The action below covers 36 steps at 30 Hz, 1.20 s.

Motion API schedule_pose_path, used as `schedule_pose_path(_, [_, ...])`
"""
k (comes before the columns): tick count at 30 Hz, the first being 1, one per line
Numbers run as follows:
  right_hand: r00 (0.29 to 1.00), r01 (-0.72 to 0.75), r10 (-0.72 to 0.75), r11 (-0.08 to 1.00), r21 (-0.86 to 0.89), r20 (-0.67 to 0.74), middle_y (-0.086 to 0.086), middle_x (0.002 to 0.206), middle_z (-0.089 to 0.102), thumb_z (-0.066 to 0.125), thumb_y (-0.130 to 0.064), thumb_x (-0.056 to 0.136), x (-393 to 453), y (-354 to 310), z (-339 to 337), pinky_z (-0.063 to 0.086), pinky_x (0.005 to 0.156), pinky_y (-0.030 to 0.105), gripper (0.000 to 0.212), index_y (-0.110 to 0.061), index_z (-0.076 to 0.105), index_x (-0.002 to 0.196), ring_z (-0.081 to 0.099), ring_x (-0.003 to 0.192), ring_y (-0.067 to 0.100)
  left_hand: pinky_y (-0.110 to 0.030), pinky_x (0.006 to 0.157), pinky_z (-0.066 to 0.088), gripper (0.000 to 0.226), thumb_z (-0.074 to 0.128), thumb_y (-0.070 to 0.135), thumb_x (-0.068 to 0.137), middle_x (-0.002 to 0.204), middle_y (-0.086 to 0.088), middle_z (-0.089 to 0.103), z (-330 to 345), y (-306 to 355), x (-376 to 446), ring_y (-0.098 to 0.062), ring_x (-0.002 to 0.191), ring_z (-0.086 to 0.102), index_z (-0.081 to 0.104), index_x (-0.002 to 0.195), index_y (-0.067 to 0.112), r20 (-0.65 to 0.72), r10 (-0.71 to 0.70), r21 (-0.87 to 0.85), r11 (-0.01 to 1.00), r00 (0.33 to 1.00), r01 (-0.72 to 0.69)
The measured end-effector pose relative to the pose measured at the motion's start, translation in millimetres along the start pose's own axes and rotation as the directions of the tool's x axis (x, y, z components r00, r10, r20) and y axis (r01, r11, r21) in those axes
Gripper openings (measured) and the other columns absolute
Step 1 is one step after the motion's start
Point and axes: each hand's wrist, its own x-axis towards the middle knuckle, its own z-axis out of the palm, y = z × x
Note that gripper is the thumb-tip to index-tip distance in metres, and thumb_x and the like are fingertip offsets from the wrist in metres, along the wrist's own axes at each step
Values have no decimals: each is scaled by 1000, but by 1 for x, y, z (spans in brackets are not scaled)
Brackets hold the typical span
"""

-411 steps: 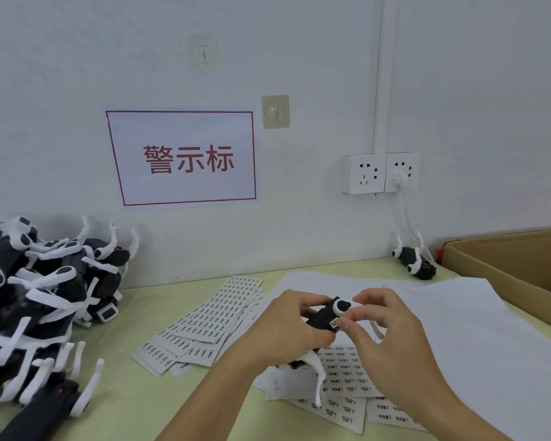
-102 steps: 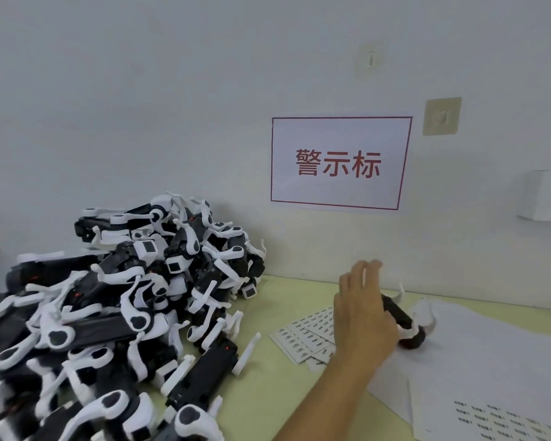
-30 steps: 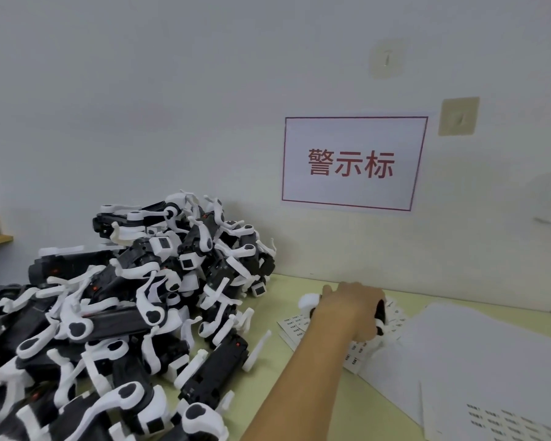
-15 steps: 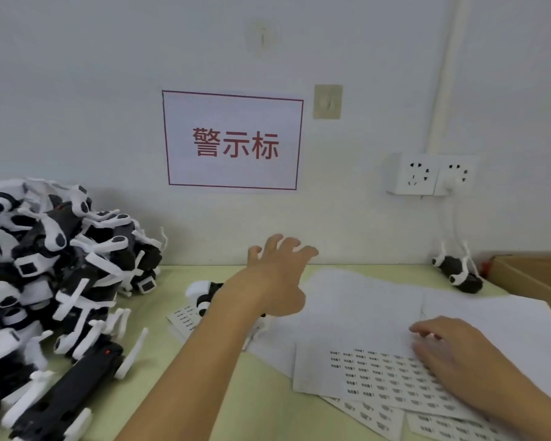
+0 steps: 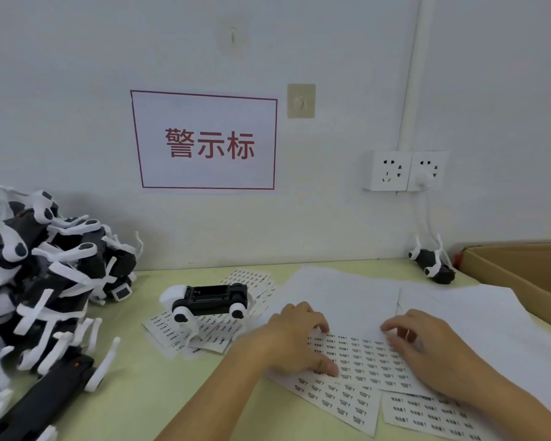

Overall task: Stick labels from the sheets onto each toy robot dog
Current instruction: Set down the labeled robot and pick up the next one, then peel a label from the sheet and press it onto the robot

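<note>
A label sheet printed with rows of small black-marked stickers lies flat on the pale green counter, overlapping more sheets beneath and to its right. The left hand rests on the sheet's left part, its fingers curled down with the tips pressing the paper and the thumb laid along the near edge; it grips nothing. The right hand rests on the sheet's right part, its fingers bent toward the stickers, and it may be picking at one, though the view is too soft to tell. Just left of the hands a single toy robot dog, black body with white legs, lies on its back on a second fan of label sheets. Farther left a heap of toy dogs is piled against the wall. Blank white paper spreads behind the hands. Near the wall on the right another toy dog lies beside a cardboard box, below a double wall socket. A red-bordered sign hangs on the wall.
</note>
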Motion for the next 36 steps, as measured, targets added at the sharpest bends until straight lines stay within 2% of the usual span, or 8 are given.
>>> schedule_pose_path(4, [995,-50,60,992,119,-80,-16,98,61,54,-27,100,1,1,0,42,73,13,17,-42,60,105,58,90,1,-37,104,37,73,78,56,78,132,7,41,0,-2,0,-19,125,38,42,135,28,-67,-13,13,1000,998,14])
schedule_pose_path(8, [967,-129,205,906,404,-149,-13,98,67,57,-28,99,3,-1,-2,44,73,15,17,-36,62,113,62,89,5,-39,96,45,64,85,48,73,118,9,53,-3,-4,1,-22,113,48,37,114,36,-166,-54,-174,984,985,24])
schedule_pose_path(13, [958,-227,282,647,728,47,4,90,78,66,-13,94,5,1,-9,55,93,40,21,-22,66,114,74,88,21,-47,93,51,55,86,36,77,104,11,58,-12,-7,-1,-23,105,56,38,104,38,-257,-61,-272,962,964,-12])
schedule_pose_path(17, [951,-230,302,552,802,65,9,91,78,67,-8,92,7,-2,-9,56,88,39,15,-4,74,104,70,81,24,-46,96,50,47,80,38,82,114,6,60,-17,-12,-2,-24,109,58,41,107,44,-274,-54,-321,946,960,-39])
schedule_pose_path(21, [953,-187,301,494,849,34,10,97,77,62,-11,95,4,-10,-11,55,93,43,16,-5,76,101,72,95,32,-34,110,19,53,65,48,92,131,12,40,-16,0,-2,-14,131,25,38,136,39,-445,62,89,996,893,-25])
schedule_pose_path(23, [956,-160,292,473,866,17,10,97,78,60,-14,97,2,-16,-12,54,88,39,18,-6,75,102,74,92,27,-32,111,16,49,60,46,95,131,13,38,-11,17,-1,-9,129,22,41,138,33,-535,162,163,983,829,-87])
schedule_pose_path(28, [971,-110,239,384,917,17,18,94,76,57,-17,99,-5,-33,-12,54,85,38,26,0,76,96,75,88,30,-24,96,38,22,57,38,98,110,17,52,14,61,0,-1,103,40,60,118,28,-625,196,-64,952,756,-300])
schedule_pose_path(36, [982,-68,189,441,895,-18,15,98,76,61,-14,96,-9,-45,-5,56,87,45,19,-8,79,96,71,95,31,-21,79,52,8,64,27,94,97,13,65,15,68,0,-2,89,60,71,98,25,-673,33,-283,912,739,-298])
